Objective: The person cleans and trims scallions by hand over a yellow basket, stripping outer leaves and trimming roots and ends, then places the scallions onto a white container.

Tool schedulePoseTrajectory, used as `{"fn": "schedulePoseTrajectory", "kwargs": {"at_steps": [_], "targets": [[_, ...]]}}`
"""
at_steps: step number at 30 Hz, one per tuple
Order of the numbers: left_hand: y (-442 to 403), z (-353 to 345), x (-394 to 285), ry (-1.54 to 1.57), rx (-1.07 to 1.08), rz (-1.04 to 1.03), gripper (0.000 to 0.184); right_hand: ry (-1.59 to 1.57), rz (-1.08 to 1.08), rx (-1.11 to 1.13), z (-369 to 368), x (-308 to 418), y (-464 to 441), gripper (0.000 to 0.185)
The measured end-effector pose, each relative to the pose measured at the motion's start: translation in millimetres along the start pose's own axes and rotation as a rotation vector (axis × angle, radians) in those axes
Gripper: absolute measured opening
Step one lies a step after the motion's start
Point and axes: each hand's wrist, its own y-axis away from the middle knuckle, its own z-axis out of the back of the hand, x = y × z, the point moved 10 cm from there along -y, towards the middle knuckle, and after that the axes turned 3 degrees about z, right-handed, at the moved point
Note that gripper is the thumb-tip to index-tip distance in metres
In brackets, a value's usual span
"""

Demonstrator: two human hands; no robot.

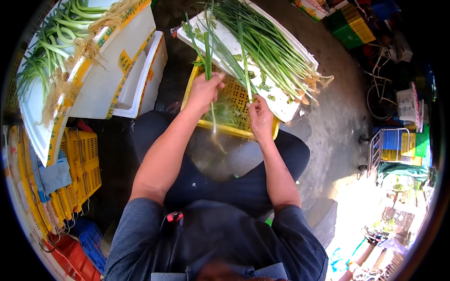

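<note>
My left hand is closed around a few green onions; their leaves point up and away, and one white stem with roots hangs below the fist. My right hand pinches the pale lower end of another green onion, whose leaves reach up across the white foam board. On that board lies a large pile of green onions, roots toward the right. Beneath both hands stands a yellow crate with loose green leaf scraps inside.
At the left, more green onions with bushy roots lie on a white foam box. Yellow crates stand below it, near a blue crate. A metal cart and a green-and-yellow crate are on the right.
</note>
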Motion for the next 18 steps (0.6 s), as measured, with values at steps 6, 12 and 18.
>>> {"fn": "schedulePoseTrajectory", "kwargs": {"at_steps": [6,12,18], "targets": [[-15,-19,32,-0.081,-0.001,0.043,0.025,-0.028,-0.052,0.049,-19,4,9,0.033],[-26,-37,61,-0.144,0.028,0.115,0.021,-0.114,0.029,0.076,-30,-2,18,0.032],[-27,-33,53,-0.109,0.030,0.111,0.019,-0.037,-0.013,0.003,-15,-33,-2,0.038]]}}
